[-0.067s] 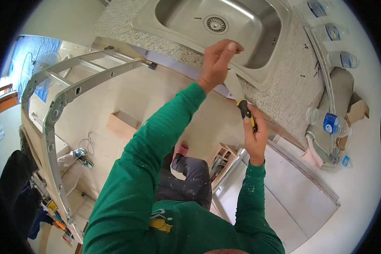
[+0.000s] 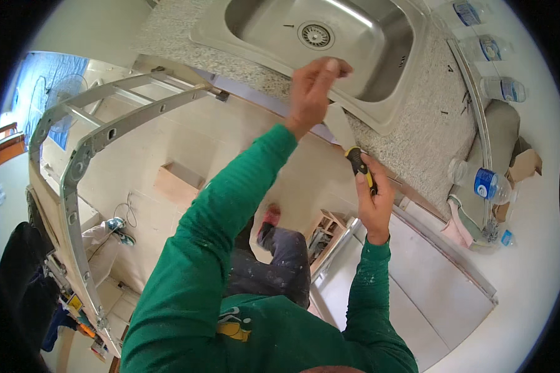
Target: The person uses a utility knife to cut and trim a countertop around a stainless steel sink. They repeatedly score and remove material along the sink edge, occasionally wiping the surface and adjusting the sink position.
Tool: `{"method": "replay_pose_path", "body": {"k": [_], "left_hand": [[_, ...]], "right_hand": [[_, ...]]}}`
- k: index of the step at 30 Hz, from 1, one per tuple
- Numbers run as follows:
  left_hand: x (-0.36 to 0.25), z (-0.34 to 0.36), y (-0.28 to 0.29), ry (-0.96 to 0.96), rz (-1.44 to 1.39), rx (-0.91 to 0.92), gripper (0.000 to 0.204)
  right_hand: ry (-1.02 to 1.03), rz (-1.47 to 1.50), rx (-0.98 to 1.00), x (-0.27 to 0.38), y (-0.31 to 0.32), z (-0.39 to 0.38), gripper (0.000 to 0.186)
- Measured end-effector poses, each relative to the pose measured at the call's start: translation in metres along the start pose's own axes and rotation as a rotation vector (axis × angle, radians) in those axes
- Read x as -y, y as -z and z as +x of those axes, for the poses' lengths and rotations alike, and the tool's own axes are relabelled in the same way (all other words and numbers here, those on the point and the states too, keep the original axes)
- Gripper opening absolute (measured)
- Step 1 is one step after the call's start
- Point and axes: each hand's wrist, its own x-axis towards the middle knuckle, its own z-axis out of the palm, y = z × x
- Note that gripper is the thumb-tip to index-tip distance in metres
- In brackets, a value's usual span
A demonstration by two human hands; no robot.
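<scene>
My right hand (image 2: 376,205) is wrapped around the black and yellow handle of a putty knife (image 2: 340,127). Its pale, broad blade points up and left, across the front edge of the speckled countertop (image 2: 410,152). Close to the blade tip, my left hand (image 2: 311,93) is closed, thumb pressed against the curled fingers; whatever they may hold is hidden. That hand hovers over the front rim of the stainless steel sink (image 2: 255,53). A small dark screw-like piece (image 2: 289,26) lies in the basin beside the drain (image 2: 316,35).
Plastic bottles (image 2: 493,185) and several small dark screws (image 2: 465,102) lie on the right of the countertop, near a long metal strip (image 2: 477,109). An aluminium ladder (image 2: 74,165) stands at left. A wooden box (image 2: 177,184) sits on the floor; another person's leg (image 2: 99,235) shows beyond the ladder.
My left hand has shifted slightly to the left, away from the blade. The right hand keeps its grip on the putty knife, nearly still.
</scene>
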Motion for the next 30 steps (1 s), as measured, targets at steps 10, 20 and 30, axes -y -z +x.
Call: {"method": "replay_pose_path", "body": {"k": [10, 20, 30], "left_hand": [[-0.040, -0.089, 0.012, -0.406, 0.728, 0.312, 0.031], [-0.006, -0.071, -0.006, -0.279, 0.656, 0.134, 0.051], [-0.042, -0.043, 0.051, 0.041, 0.423, 0.026, 0.052]], "right_hand": [[0.042, -0.004, 0.205, -0.002, -0.013, 0.048, 0.039], [0.358, -0.064, 0.446, -0.014, -0.026, 0.119, 0.042], [0.127, -0.208, 0.460, 0.055, -0.088, 0.118, 0.041]]}}
